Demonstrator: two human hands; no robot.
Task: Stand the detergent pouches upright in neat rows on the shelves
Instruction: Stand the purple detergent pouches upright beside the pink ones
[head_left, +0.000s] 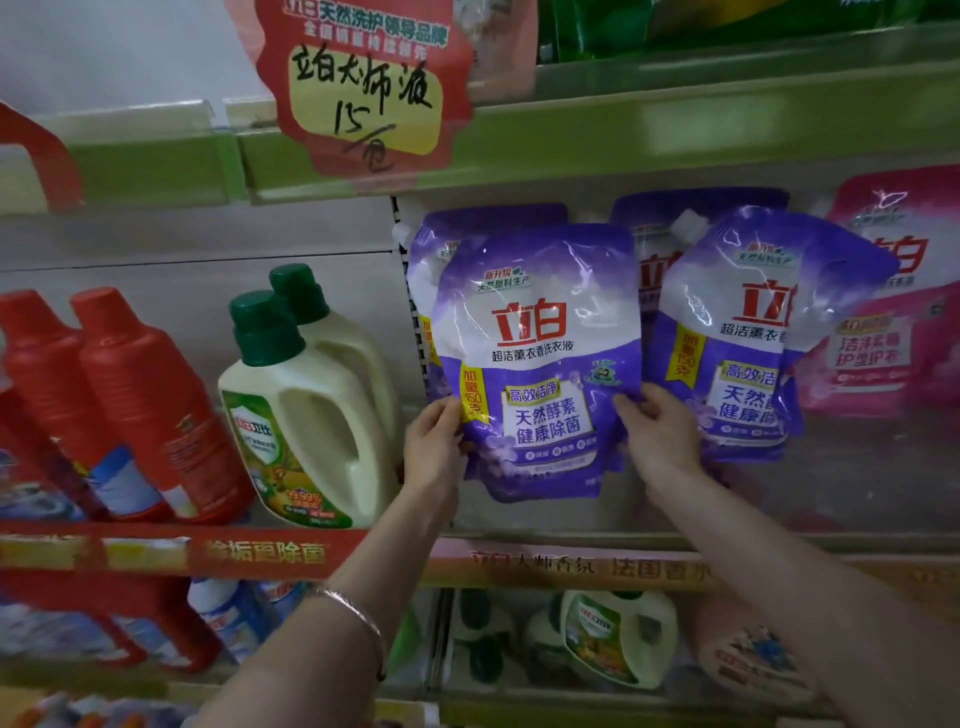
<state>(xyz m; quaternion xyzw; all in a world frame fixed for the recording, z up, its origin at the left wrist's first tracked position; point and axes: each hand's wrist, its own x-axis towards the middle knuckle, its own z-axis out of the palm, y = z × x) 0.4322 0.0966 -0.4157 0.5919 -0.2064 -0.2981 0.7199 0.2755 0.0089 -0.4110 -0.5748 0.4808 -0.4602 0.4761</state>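
Note:
A purple and white detergent pouch (540, 343) stands upright at the front of the middle shelf (571, 540). My left hand (434, 447) grips its lower left edge and my right hand (660, 431) grips its lower right edge. Behind it another purple pouch (431, 249) shows at the left. A second purple pouch (737, 332) leans to the right of my right hand, with one more behind it (649, 218). A pink pouch (893, 291) stands at the far right.
Two cream bottles with green caps (306, 415) stand left of the pouches, and red bottles (135, 405) further left. A red price sign (363, 83) hangs from the green upper shelf (675, 135). More bottles (618, 634) sit on the shelf below.

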